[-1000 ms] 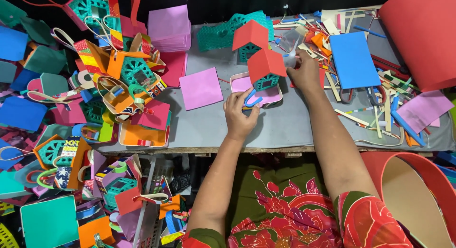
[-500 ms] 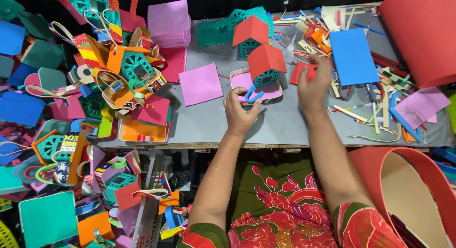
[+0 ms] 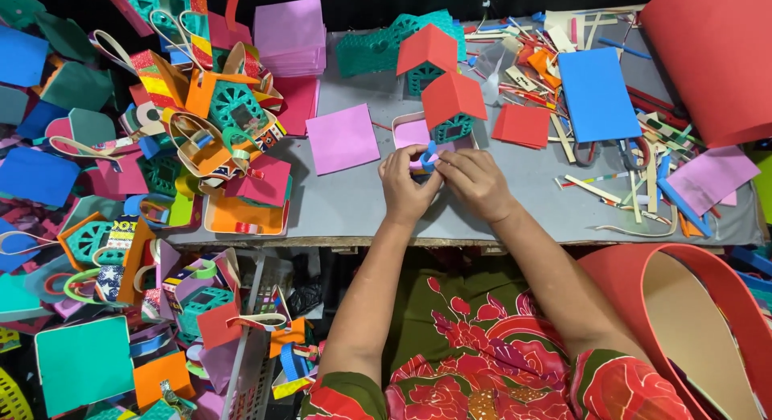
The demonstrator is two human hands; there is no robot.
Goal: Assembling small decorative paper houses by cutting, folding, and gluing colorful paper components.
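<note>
My left hand (image 3: 406, 187) and my right hand (image 3: 474, 183) meet over the grey table (image 3: 346, 207), both pinching a small blue foam piece (image 3: 429, 156) between the fingertips. Just beyond them stands a little foam house with a red roof (image 3: 452, 100) and teal walls on a pink base (image 3: 412, 133). A second red-roofed house (image 3: 426, 48) stands behind it. A loose red foam square (image 3: 523, 125) lies to the right of the houses.
A pink square sheet (image 3: 342, 138) lies left of my hands, a pink stack (image 3: 289, 35) behind it. A blue sheet (image 3: 597, 94), scissors (image 3: 623, 153) and foam strips clutter the right. Colourful foam baskets (image 3: 217, 130) pile up at left. Red foam rolls (image 3: 712, 58) stand right.
My right hand has come back from the red square at the right and joined the left hand. Both now hold the small blue piece in front of the near house.
</note>
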